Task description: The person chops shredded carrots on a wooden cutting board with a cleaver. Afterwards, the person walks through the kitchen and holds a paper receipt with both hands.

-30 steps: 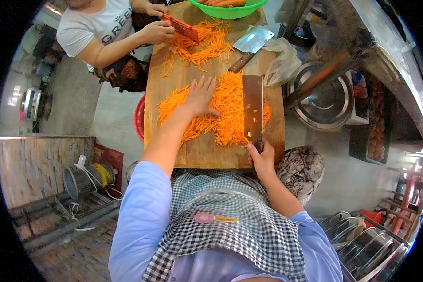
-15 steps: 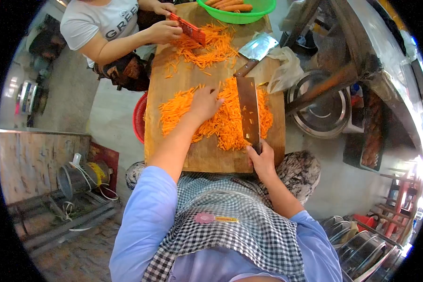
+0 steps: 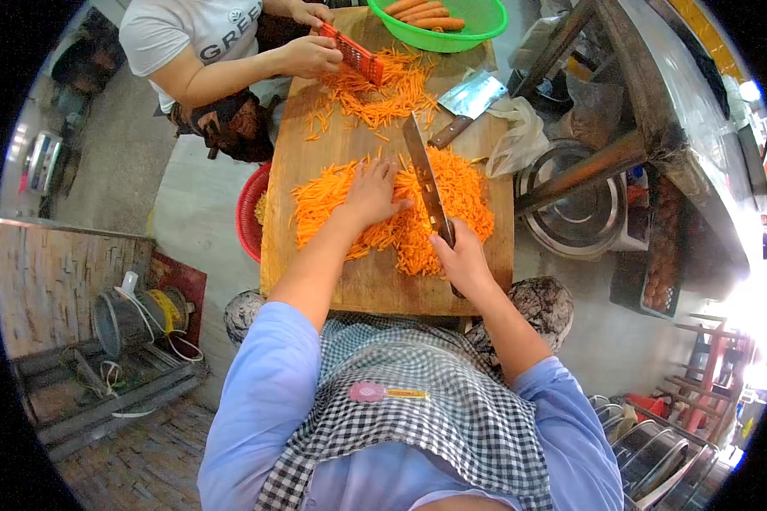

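Note:
A spread pile of shredded carrot [image 3: 456, 192] covers the near half of the wooden cutting board [image 3: 349, 289]. My left hand [image 3: 371, 196] rests on the left part of the pile, fingers stretched out and palm down. Just to its right, my right hand [image 3: 464, 257] is closed round the handle of a long, dark kitchen knife [image 3: 424, 166]. The blade stands nearly edge-on to me over the carrot, its tip pointing away. Whether the cutting edge touches the board is hidden.
Across the board, another person's hands [image 3: 313, 53] hold a red grater [image 3: 354, 55] over more shreds. A cleaver [image 3: 475, 94] lies beside a plastic bag [image 3: 516, 136]. Whole carrots fill a green basin [image 3: 456, 38]. A red basket [image 3: 249, 213] stands left; a wooden beam [image 3: 588, 175] juts in right.
The knife has moved left and turned from showing its broad side to nearly edge-on. My right hand has come further up and left. My left hand stays on the carrot, fingers now flatter.

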`<act>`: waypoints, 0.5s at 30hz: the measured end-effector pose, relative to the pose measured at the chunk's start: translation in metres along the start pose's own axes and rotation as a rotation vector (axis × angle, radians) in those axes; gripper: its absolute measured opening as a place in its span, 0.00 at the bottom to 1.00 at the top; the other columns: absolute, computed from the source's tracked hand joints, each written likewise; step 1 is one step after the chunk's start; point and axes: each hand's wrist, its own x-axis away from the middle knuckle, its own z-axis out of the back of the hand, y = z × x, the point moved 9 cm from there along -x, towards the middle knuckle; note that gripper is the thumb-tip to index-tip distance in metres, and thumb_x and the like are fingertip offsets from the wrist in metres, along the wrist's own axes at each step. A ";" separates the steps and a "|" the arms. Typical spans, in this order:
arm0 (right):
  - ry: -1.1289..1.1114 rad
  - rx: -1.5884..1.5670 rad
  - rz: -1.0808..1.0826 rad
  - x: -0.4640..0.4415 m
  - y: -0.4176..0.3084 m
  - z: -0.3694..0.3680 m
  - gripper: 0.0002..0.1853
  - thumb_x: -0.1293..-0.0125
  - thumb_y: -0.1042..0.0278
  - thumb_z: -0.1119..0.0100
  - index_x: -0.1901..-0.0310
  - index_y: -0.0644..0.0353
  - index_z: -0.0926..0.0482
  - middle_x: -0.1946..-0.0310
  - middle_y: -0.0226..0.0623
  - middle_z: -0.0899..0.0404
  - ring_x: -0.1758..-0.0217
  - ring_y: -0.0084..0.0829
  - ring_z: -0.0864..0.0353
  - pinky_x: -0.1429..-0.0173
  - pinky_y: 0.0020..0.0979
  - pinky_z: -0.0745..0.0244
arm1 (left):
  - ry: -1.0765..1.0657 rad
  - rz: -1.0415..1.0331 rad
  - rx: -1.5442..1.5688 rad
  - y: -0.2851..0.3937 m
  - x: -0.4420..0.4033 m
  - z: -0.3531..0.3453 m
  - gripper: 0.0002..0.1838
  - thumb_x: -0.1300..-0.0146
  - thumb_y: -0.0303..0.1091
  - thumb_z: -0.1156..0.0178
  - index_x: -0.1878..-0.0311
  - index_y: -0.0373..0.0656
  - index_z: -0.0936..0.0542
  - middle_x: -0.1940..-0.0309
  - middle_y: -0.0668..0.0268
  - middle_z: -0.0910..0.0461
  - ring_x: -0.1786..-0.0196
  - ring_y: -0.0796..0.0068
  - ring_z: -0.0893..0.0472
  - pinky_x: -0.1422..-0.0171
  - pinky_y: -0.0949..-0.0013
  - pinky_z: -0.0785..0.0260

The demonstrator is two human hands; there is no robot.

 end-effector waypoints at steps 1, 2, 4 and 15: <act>-0.004 0.040 0.021 -0.002 -0.003 -0.002 0.13 0.37 0.65 0.42 0.59 0.65 0.31 0.75 0.40 0.30 0.73 0.35 0.28 0.68 0.36 0.33 | -0.041 -0.002 -0.045 0.000 0.002 -0.001 0.47 0.43 0.62 0.44 0.32 0.34 0.42 0.33 0.52 0.41 0.28 0.56 0.47 0.25 0.52 0.58; -0.007 0.079 0.042 -0.004 -0.007 -0.004 0.12 0.35 0.66 0.44 0.59 0.65 0.31 0.76 0.37 0.31 0.76 0.31 0.29 0.71 0.34 0.34 | -0.060 -0.009 -0.058 0.001 0.003 0.000 0.47 0.44 0.63 0.43 0.33 0.34 0.41 0.33 0.52 0.40 0.28 0.56 0.46 0.25 0.53 0.58; -0.006 0.150 0.079 -0.007 -0.012 -0.008 0.10 0.34 0.67 0.45 0.58 0.65 0.32 0.77 0.36 0.32 0.78 0.27 0.31 0.73 0.33 0.35 | -0.097 -0.023 -0.083 0.002 0.006 0.004 0.49 0.46 0.66 0.43 0.33 0.35 0.40 0.34 0.53 0.39 0.28 0.56 0.46 0.26 0.54 0.57; -0.098 0.259 -0.027 -0.024 -0.016 -0.031 0.11 0.33 0.66 0.48 0.59 0.65 0.35 0.77 0.41 0.32 0.77 0.38 0.29 0.71 0.38 0.35 | -0.032 -0.003 -0.181 -0.004 0.007 0.013 0.52 0.50 0.71 0.44 0.34 0.34 0.37 0.33 0.51 0.41 0.27 0.56 0.50 0.25 0.57 0.60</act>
